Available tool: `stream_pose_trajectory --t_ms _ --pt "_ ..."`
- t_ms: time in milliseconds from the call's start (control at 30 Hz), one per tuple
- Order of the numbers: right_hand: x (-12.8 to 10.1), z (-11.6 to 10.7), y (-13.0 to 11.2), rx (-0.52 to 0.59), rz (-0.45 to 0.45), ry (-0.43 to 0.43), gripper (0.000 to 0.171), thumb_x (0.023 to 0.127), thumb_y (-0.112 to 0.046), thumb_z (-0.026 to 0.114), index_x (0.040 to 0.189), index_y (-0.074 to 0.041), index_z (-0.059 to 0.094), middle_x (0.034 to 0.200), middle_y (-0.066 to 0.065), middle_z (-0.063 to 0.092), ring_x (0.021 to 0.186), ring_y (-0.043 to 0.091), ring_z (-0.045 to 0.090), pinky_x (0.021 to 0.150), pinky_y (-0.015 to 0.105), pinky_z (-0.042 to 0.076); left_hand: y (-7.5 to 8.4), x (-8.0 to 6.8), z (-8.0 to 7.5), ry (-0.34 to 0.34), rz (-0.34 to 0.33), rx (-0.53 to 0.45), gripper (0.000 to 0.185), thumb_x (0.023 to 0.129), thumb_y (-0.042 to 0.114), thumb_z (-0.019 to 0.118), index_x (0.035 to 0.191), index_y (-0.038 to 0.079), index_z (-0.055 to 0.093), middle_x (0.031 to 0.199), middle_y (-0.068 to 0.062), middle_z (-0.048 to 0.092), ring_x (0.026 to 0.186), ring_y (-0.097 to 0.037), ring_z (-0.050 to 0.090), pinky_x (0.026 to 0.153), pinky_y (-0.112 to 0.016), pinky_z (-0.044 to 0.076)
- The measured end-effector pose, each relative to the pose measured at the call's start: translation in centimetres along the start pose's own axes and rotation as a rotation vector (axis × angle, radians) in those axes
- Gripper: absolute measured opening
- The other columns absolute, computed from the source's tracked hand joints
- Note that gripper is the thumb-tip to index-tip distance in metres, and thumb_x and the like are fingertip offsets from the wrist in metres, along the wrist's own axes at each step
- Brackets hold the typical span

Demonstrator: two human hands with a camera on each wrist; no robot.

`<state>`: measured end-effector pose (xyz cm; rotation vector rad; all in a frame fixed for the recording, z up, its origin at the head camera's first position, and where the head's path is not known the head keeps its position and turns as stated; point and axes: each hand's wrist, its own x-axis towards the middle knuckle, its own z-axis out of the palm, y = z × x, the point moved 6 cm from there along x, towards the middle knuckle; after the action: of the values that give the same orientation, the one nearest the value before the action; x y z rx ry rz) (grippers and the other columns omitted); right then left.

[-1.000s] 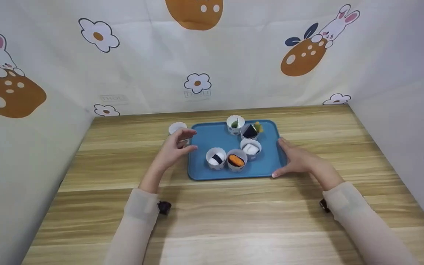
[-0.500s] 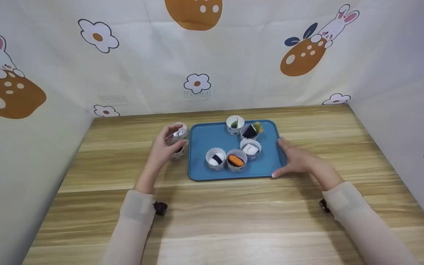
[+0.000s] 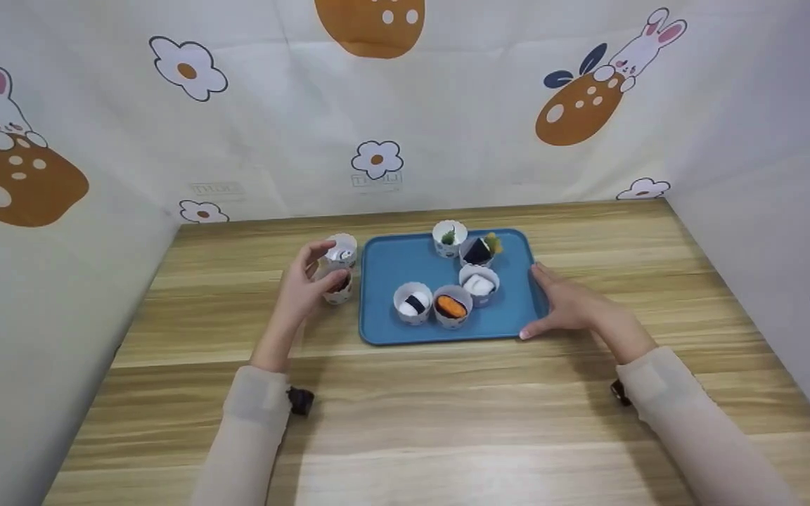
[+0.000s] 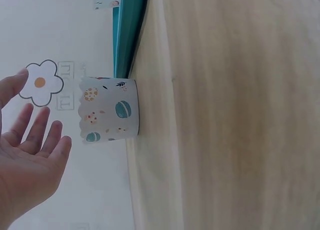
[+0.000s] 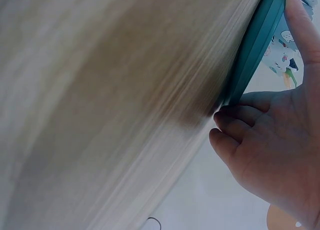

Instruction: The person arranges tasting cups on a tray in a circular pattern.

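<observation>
A blue tray (image 3: 391,263) lies on the wooden table and holds several patterned paper cups with toy sushi, among them one with an orange piece (image 3: 452,306). Two more cups stand just off its left edge, one farther (image 3: 342,250) and one nearer (image 3: 339,289). My left hand (image 3: 304,281) is beside these two. In the left wrist view its fingers (image 4: 37,132) are spread straight, a small gap from a cup (image 4: 110,109). My right hand (image 3: 568,303) grips the tray's right edge (image 5: 255,50), thumb on the rim, fingers (image 5: 235,120) curled under it.
Cloth walls printed with flowers and rabbits (image 3: 377,158) close off the table at the back and on both sides. Bare wood (image 3: 447,422) stretches between the tray and the table's near edge.
My left hand has drawn left from the tray's edge to the two cups outside it, and the nearer cup now shows. The right hand and tray have not moved.
</observation>
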<state>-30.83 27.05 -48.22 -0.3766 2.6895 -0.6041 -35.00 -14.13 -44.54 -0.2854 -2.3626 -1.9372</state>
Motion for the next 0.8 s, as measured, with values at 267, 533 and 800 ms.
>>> stream_pose_trajectory --t_ms 267,533,800 --pt "0.1 0.0 -0.1 -0.003 -0.012 0.005 0.135 0.069 -0.062 0.082 0.155 0.01 0.007 0.164 0.03 0.006 0.151 0.047 0.011 0.123 0.057 0.016 -0.8 0.0 -0.1 0.009 -0.056 0.029 0.059 0.086 -0.003 0.071 0.139 -0.005 0.044 0.151 -0.023 0.043 0.148 -0.036 0.03 0.126 -0.049 0.018" --pt "0.0 -0.1 -0.1 -0.012 -0.016 0.01 0.134 0.07 -0.062 0.082 0.155 0.01 0.007 0.163 0.031 0.006 0.151 0.048 0.012 0.123 0.057 0.017 -1.3 -0.1 0.0 -0.005 -0.091 0.058 0.067 0.085 -0.002 0.074 0.142 -0.007 0.038 0.153 -0.026 0.036 0.149 -0.038 0.027 0.126 -0.05 0.018" --pt "0.0 -0.1 -0.1 -0.02 -0.01 0.012 0.135 0.068 -0.064 0.082 0.155 0.009 0.008 0.163 0.031 0.007 0.151 0.048 0.013 0.123 0.057 0.018 -1.9 -0.2 -0.1 -0.02 -0.129 0.054 0.07 0.086 -0.001 0.073 0.144 -0.006 0.034 0.155 -0.023 0.033 0.149 -0.036 0.026 0.127 -0.047 0.017"
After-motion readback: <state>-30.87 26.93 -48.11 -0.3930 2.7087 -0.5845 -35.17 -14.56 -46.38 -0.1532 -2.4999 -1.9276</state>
